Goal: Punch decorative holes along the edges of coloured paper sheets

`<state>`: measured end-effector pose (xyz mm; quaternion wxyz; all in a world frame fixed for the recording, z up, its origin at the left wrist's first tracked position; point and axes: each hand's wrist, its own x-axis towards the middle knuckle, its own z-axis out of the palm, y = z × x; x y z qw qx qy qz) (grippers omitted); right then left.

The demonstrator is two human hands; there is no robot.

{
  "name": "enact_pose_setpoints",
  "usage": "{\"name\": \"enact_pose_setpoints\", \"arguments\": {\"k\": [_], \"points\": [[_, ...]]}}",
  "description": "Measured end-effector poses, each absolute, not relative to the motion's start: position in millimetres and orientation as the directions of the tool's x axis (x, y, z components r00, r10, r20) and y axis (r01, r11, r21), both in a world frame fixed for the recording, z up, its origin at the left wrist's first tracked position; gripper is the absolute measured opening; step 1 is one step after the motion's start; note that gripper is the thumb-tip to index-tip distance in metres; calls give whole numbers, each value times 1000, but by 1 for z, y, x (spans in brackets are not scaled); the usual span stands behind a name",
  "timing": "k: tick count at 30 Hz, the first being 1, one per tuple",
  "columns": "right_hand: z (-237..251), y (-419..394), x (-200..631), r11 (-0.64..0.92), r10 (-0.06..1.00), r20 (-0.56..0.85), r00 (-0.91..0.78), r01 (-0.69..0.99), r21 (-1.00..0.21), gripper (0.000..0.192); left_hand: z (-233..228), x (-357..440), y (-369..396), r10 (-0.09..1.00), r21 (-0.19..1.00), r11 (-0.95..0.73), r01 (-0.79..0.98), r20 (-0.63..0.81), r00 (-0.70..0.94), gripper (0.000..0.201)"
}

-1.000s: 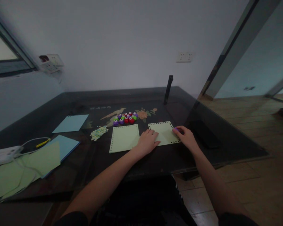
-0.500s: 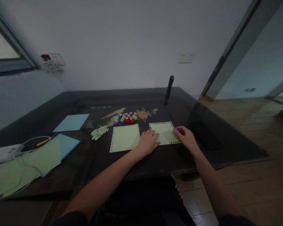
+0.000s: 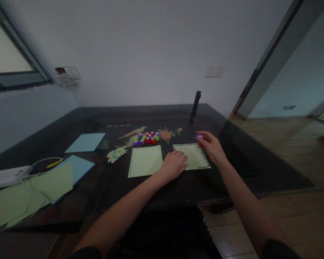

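My left hand (image 3: 174,166) lies flat on the left edge of a pale green paper square (image 3: 194,158) with holes punched along its border. My right hand (image 3: 211,147) is raised above that sheet's far right corner and pinches a small purple punch (image 3: 198,136). A second pale green bordered sheet (image 3: 146,160) lies just to the left. Behind the sheets sits a cluster of small purple, red and green punches (image 3: 147,137).
A dark glass-topped table (image 3: 102,187) carries a pile of paper scraps (image 3: 115,154), blue sheets (image 3: 85,142), green sheets (image 3: 29,196), a white power strip with cable (image 3: 5,176) at the left and a black upright post (image 3: 194,107) at the back. Wooden floor is to the right.
My right hand has lifted off the sheet's right edge with the purple punch and moved up and away. The left hand stays on the sheet. The camera shifted slightly.
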<state>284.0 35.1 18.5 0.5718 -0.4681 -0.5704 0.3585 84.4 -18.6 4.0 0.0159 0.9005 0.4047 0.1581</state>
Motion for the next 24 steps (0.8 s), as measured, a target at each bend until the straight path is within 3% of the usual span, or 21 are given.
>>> {"name": "enact_pose_setpoints", "arguments": {"k": [3, 7, 13, 18, 24], "points": [[12, 76, 275, 329, 936, 346, 57, 195, -924, 44, 3, 86, -20, 692, 158, -719, 677, 265, 672, 28], [-6, 126, 268, 225, 951, 296, 92, 454, -862, 36, -2, 87, -20, 676, 155, -736, 659, 235, 699, 31], [-29, 152, 271, 205, 935, 354, -25, 853, -480, 19, -10, 88, -19, 669, 144, -742, 655, 224, 709, 36], [-36, 156, 276, 241, 922, 365, -127, 927, -286, 27, -12, 91, -19, 671, 152, -741, 654, 205, 712, 37], [-36, 155, 277, 234, 930, 344, -131, 932, -278, 33, -12, 90, -19, 676, 164, -737, 656, 191, 712, 35]]}}
